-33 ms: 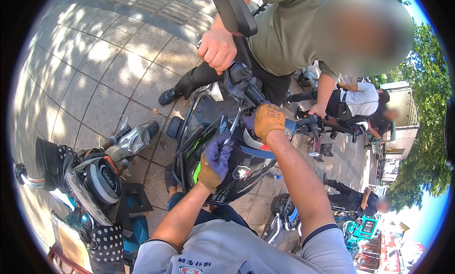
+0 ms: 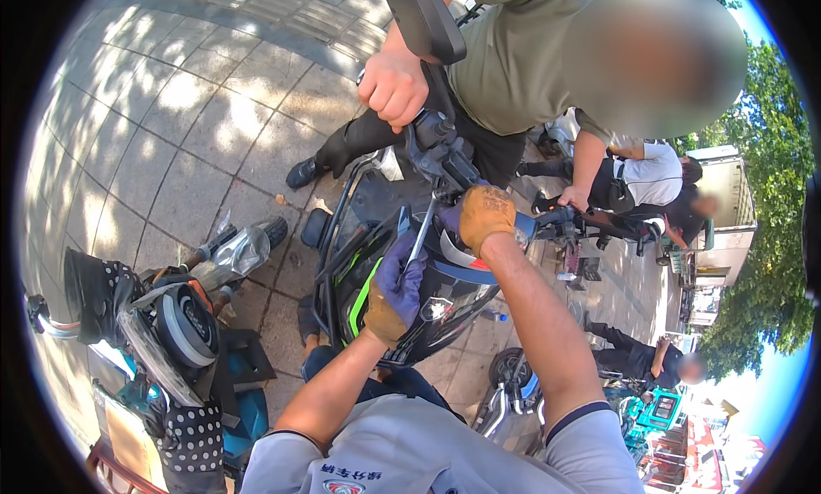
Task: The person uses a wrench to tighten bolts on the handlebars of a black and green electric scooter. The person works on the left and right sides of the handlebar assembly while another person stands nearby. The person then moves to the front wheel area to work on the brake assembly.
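My left hand (image 2: 392, 297), in a purple and tan glove, is closed around a long silver tool (image 2: 418, 237) angled up toward the handlebar stem. My right hand (image 2: 486, 213), in a tan and purple glove, is closed at the stem just under the handlebar (image 2: 436, 152); what it grips is hidden. Beneath both hands lies a black scooter body (image 2: 445, 323) with green trim. Another person in an olive shirt leans over the handlebar, their left hand (image 2: 575, 195) on its right side and their right hand (image 2: 393, 92) on the other end, by a black mirror (image 2: 423, 23).
A parked scooter (image 2: 184, 331) with a polka-dot cover stands at the left on paving tiles (image 2: 171, 177). Several people, including one in white (image 2: 650, 173), are on the right, with a motorbike (image 2: 505, 383), a teal vehicle (image 2: 658, 408), a light truck (image 2: 723, 207) and trees.
My left hand has slid slightly down along the silver tool. My right hand and the other person's hands look nearly unchanged.
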